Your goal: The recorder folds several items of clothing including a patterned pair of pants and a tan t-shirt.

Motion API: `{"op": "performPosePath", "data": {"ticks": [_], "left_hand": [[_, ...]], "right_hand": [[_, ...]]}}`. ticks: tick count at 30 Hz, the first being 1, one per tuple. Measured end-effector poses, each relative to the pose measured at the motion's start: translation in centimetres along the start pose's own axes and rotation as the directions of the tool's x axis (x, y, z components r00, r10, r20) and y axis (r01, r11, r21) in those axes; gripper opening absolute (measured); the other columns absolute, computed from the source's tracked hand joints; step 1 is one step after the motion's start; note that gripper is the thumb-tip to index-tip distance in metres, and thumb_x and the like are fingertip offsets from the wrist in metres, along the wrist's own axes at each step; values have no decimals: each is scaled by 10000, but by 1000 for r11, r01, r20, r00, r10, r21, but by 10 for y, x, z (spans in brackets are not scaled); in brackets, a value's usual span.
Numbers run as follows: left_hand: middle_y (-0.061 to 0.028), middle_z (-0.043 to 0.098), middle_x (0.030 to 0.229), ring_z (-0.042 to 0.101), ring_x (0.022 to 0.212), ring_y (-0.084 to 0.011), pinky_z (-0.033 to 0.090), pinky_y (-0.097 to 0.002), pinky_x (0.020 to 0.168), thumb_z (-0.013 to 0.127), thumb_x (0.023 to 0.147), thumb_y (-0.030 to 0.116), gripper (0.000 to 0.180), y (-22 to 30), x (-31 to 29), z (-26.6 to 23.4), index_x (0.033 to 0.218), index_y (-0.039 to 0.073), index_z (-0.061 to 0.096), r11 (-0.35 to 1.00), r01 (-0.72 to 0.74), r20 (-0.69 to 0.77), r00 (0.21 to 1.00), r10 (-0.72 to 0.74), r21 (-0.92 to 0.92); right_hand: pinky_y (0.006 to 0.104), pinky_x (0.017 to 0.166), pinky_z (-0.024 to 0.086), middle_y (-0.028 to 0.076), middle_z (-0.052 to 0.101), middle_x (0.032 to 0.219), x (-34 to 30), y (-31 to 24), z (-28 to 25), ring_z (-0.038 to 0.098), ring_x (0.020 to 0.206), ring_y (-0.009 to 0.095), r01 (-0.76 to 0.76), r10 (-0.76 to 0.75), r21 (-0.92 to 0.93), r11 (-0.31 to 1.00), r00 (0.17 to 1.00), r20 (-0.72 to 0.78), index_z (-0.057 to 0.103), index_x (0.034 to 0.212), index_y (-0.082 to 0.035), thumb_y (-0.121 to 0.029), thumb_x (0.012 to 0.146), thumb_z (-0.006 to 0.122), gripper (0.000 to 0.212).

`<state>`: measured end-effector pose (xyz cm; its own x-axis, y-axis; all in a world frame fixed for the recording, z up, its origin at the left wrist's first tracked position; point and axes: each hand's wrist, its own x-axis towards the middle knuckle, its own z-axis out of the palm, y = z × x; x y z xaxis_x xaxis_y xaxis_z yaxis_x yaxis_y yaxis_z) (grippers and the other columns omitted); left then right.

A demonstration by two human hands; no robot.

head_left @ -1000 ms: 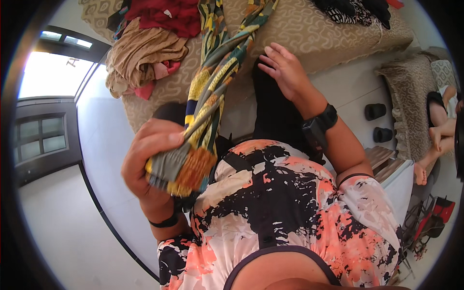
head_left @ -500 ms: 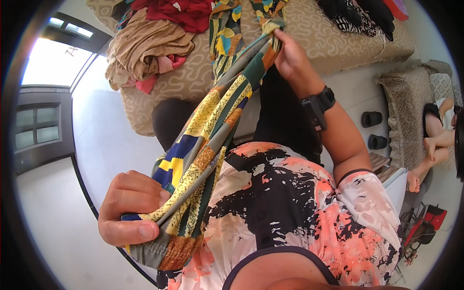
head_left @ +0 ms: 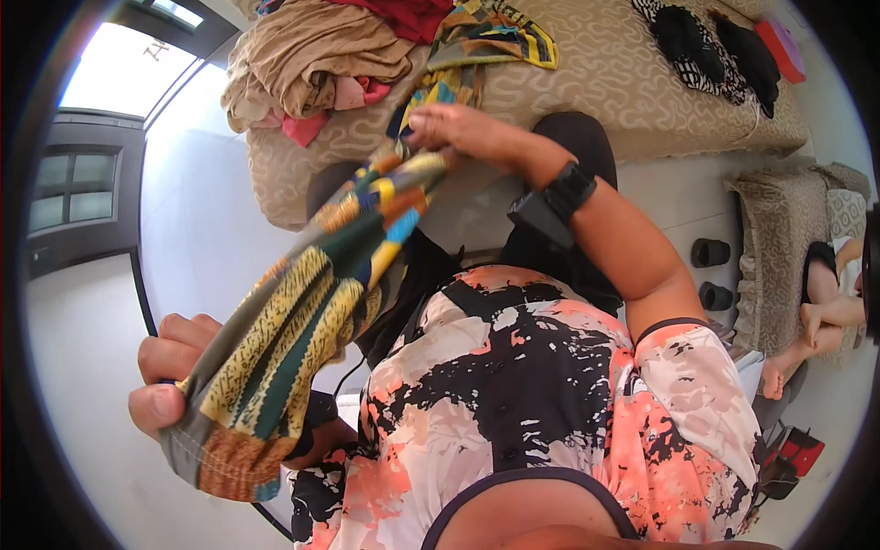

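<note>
Stretched slantwise before me is a patchwork-patterned garment [head_left: 293,335] in yellow, green, grey, orange and blue. Its exact kind is not plain from the folds. At lower left, my left hand [head_left: 174,367] is closed on it close to a stitched hem, which hangs below the fingers. My right hand [head_left: 458,131] grips the bunched cloth farther up, above my lap, wearing a black watch on the wrist. Beyond that hand, the rest of the cloth [head_left: 490,41] lies on the patterned bed cover.
On the bed [head_left: 587,101] a heap of tan clothes [head_left: 316,60] lies at far left, black clothes [head_left: 706,50] at far right beside a pink box [head_left: 779,50]. Dark slippers [head_left: 712,252] rest on the floor at right. Another person's legs [head_left: 820,312] show at the right edge.
My right hand has moved left and slid to another part of the garment. My left hand has shifted left and slightly up, and the cloth near it has spread wider.
</note>
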<state>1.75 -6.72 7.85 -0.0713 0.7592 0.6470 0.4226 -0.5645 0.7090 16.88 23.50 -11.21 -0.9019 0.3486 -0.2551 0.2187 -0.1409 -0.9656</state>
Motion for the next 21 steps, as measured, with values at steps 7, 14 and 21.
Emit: {"op": "performPosePath", "data": {"ticks": [7, 14, 21], "left_hand": [[-44, 446, 894, 460, 825, -152, 520, -337, 666, 673, 918, 204, 462, -6, -4, -6, 1293, 53, 450, 998, -47, -77, 996, 44, -40], [-63, 436, 884, 466, 833, -167, 511, -339, 643, 605, 954, 221, 431, -5, -2, -4, 1289, 21, 422, 995, -99, -99, 990, 101, 23], [-79, 454, 890, 490, 819, -179, 523, -338, 639, 551, 980, 275, 436, 1, -5, -2, 1301, 7, 426, 993, -104, -109, 988, 109, 49]], "right_hand": [[334, 767, 480, 101, 676, 916, -48, -7, 15, 603, 857, 172, 23, 10, -311, 950, 995, 104, 657, 1101, -8, -427, 979, 566, 445], [386, 841, 478, 183, 660, 1001, -64, 13, 16, 618, 962, 327, 163, -209, -697, 698, 978, 19, 649, 1093, 10, -378, 947, 592, 418], [410, 910, 449, 206, 602, 1075, -72, -32, 39, 561, 1030, 362, 252, 13, -503, 826, 885, 465, 595, 1144, 36, -350, 981, 539, 424]]}}
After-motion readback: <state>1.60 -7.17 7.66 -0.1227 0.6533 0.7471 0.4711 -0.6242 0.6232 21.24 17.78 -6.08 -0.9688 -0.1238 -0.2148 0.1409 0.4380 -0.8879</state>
